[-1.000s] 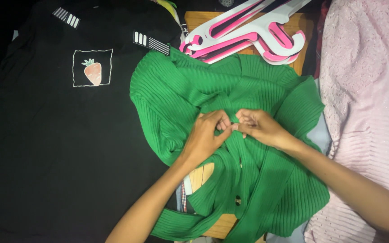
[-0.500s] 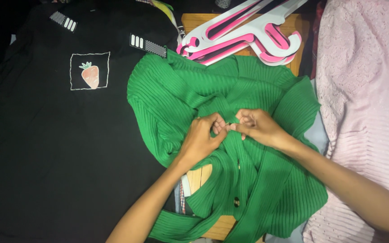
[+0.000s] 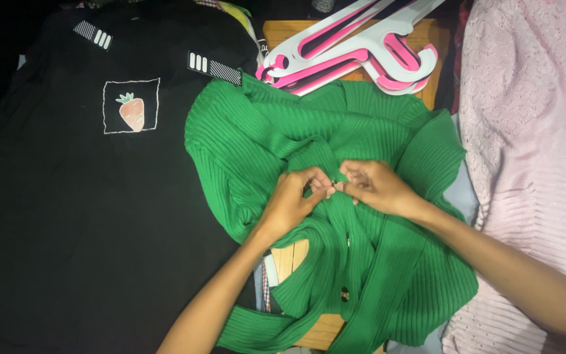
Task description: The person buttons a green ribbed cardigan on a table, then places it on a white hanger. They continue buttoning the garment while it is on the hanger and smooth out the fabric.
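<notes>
1. Two bare hands meet over the middle of a green ribbed cardigan (image 3: 375, 131), which lies spread and rumpled on a wooden surface (image 3: 293, 257), between a black garment to the left and a pink one to the right.
2. Left hand (image 3: 294, 202): fingers curled and pressed together, their tips pinching the front edge of the cardigan just beside the other hand.
3. Right hand (image 3: 375, 187): fingers likewise bent inward, with thumb and forefinger nipping the same edge; the fingertips of both hands almost touch. What lies between the tips is too small to tell.
4. Dark buttons (image 3: 344, 294) show on the cardigan's front band below the hands, nearer the person.
5. Black T-shirt (image 3: 67, 229): lies flat at the left, touching the cardigan's sleeve; it bears a white-outlined square with a strawberry patch (image 3: 131, 111) and two striped white labels near its shoulders.
6. Pink-and-white plastic hangers (image 3: 355, 56): stacked at the top, partly overlapping the cardigan's upper edge.
7. Pale pink knitted garment (image 3: 532, 131): fills the right side, under the right forearm.
</notes>
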